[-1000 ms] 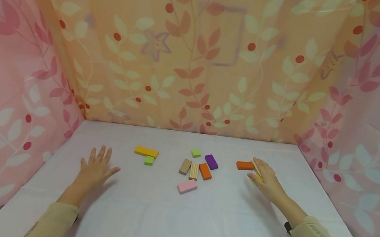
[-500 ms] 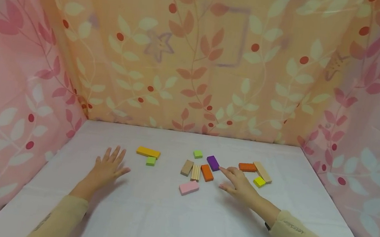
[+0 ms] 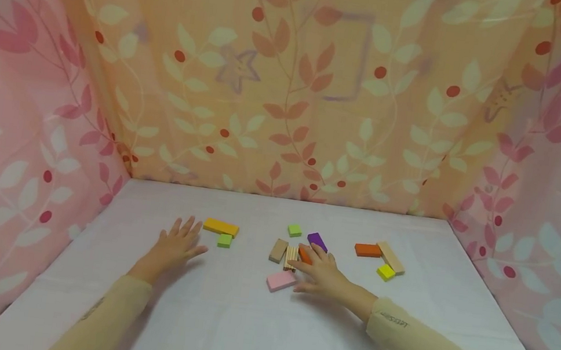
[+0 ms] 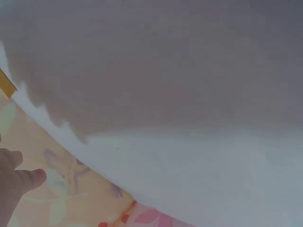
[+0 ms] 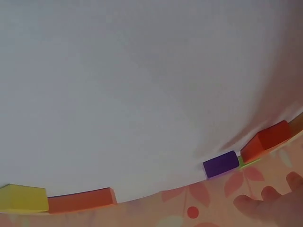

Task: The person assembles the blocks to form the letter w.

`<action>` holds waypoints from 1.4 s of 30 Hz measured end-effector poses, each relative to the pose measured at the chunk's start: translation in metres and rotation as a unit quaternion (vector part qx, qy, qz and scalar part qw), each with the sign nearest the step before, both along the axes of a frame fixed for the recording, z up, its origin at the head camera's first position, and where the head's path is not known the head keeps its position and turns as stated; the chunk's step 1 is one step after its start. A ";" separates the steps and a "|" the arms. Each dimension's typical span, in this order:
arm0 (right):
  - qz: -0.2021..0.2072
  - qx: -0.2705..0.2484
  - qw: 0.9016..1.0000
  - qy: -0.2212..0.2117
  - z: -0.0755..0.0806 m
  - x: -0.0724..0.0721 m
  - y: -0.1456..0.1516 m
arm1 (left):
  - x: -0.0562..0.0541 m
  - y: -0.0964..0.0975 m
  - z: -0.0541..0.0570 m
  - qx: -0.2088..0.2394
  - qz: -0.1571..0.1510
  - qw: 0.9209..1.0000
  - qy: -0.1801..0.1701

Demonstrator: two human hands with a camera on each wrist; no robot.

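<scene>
My right hand (image 3: 327, 275) hovers over the middle group of blocks, fingers extended and holding nothing. Its fingers partly cover an orange block (image 3: 305, 253) and reach the edge of a striped, ribbed block (image 3: 291, 254). Close around lie a pink block (image 3: 281, 281), a brown block (image 3: 279, 251), a purple block (image 3: 317, 241) and a light green block (image 3: 294, 230). With fingers spread, my left hand (image 3: 172, 250) is just left of a long yellow-orange block (image 3: 221, 226) and a small green block (image 3: 224, 240). In the right wrist view the purple block (image 5: 221, 164) lies beyond bare cloth.
On the right, a red-orange block (image 3: 367, 250), a long light-wood block (image 3: 391, 258) and a yellow block (image 3: 386, 272) lie close together. A white cloth (image 3: 240, 328) covers the table. Floral curtains (image 3: 292, 83) stand behind and at both sides.
My right hand has let go of the light-wood block at the right group and moved left over the middle blocks. My left hand has shifted right, toward the yellow-orange block.
</scene>
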State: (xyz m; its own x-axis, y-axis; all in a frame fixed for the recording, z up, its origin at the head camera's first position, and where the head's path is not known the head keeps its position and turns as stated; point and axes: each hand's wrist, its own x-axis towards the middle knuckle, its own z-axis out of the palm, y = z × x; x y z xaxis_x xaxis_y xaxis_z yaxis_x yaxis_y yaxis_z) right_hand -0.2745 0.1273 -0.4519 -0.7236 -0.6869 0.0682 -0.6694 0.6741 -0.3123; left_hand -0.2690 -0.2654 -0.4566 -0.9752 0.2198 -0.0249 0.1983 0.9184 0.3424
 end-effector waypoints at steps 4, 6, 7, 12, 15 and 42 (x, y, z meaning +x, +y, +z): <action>0.016 0.010 1.000 -0.017 0.001 -0.007 -0.009 | -0.007 0.005 0.000 0.002 -0.006 1.000 -0.005; 0.029 0.020 0.999 -0.014 0.001 -0.009 -0.013 | -0.010 0.009 0.001 0.000 -0.011 1.000 -0.008; 0.036 0.026 0.999 -0.011 0.001 -0.010 -0.015 | -0.012 0.011 0.001 -0.004 -0.015 1.000 -0.009; 0.051 0.040 0.998 0.008 -0.003 -0.016 -0.022 | -0.019 0.017 0.001 -0.016 -0.022 1.000 -0.011; 0.052 0.034 0.998 0.015 -0.006 -0.019 -0.023 | -0.022 0.019 0.001 -0.014 -0.026 0.999 -0.019; 0.016 -0.100 0.951 -0.294 0.031 -0.073 -0.098 | -0.028 0.026 -0.003 -0.095 -0.002 0.996 0.001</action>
